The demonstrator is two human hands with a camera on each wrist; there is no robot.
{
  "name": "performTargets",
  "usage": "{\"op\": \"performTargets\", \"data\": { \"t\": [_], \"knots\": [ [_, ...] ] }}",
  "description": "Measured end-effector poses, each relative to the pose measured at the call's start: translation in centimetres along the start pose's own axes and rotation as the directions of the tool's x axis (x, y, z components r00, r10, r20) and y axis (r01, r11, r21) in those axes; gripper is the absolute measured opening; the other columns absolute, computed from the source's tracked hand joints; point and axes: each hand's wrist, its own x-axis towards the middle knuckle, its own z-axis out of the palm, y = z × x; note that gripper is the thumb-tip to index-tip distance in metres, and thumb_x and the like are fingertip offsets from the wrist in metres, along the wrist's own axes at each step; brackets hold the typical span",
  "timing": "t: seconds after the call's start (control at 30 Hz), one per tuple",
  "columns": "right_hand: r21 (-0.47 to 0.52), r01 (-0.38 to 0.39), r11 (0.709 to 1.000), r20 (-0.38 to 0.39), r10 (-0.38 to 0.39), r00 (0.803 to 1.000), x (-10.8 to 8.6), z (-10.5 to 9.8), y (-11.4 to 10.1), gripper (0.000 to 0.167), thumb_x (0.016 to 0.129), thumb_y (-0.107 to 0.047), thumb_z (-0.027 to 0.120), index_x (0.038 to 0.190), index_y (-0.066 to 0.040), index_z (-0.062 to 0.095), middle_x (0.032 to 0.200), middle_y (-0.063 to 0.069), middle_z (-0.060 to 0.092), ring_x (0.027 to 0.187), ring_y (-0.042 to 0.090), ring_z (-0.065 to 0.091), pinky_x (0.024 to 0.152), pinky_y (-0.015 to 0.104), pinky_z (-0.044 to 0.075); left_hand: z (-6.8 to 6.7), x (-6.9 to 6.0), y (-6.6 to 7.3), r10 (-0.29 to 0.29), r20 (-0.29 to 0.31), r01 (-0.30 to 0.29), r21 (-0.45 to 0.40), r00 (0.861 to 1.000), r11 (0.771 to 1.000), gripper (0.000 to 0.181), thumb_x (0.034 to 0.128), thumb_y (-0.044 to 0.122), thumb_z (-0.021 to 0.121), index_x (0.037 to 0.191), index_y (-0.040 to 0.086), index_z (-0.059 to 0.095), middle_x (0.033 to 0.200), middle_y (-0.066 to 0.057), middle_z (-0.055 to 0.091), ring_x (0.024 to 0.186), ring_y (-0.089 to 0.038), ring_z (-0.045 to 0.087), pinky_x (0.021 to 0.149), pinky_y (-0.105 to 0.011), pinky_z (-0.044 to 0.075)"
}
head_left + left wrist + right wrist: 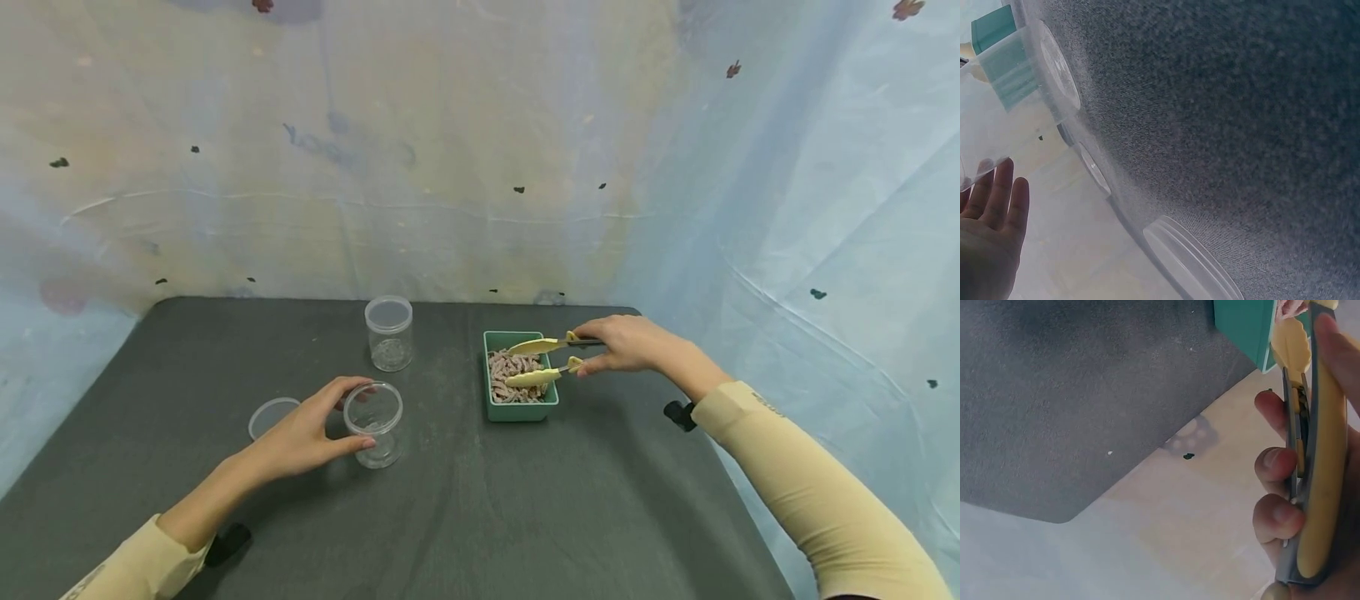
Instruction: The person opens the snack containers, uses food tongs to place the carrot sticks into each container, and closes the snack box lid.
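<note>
Over seemingly knobbly strips [517, 364], right fingers [1276, 465] grip tongs [1324, 487]; left fingers [1001, 194], a clear jar [384, 432].

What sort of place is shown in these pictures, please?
Probably a makeshift indoor workspace: a dark table stands before light patterned sheeting, with clear jars and a green container on it.

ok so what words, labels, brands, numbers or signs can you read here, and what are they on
No readable text anywhere.
Right sleeve: dark marks near the cuff, possibly lettering, too small to read.
Left sleeve: similar marks, also unreadable.
Open jar, lidded jar, green tub, tongs: none visible.
</note>
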Motion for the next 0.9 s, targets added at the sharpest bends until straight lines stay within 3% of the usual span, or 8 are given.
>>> {"op": "performTargets", "data": {
  "t": [0.47,0.9],
  "knots": [
    [-0.001,0.036,0.999,-0.103,-0.036,0.994,-0.6,0.5,-0.4,0.061,0.092,-0.055,0.075,0.134,-0.012,0.07,0.126,0.008,0.073,0.104,0.027,0.072,0.083,0.048,0.058,0.1,-0.2,0.0,0.002,-0.003,-0.002,0.01,1.0,1.0,0.08,0.0902,0.047,0.082,0.154,0.02,0.042,0.143,-0.001,0.054,0.125,-0.027,0.059,0.096,-0.047,0.052],
    [0.05,0.011,0.999,-0.215,0.0,0.977,-2.3,1.0,-0.3,0.052,0.091,-0.051,0.077,0.128,-0.014,0.074,0.116,0.005,0.076,0.088,0.021,0.07,0.07,0.043,0.055,0.1,-0.2,0.1,0.0,0.002,0.0,0.014,1.0,1.0,0.08,0.0905,0.047,0.081,0.154,0.019,0.042,0.142,-0.002,0.054,0.124,-0.027,0.059,0.096,-0.047,0.052]
  ]
}}
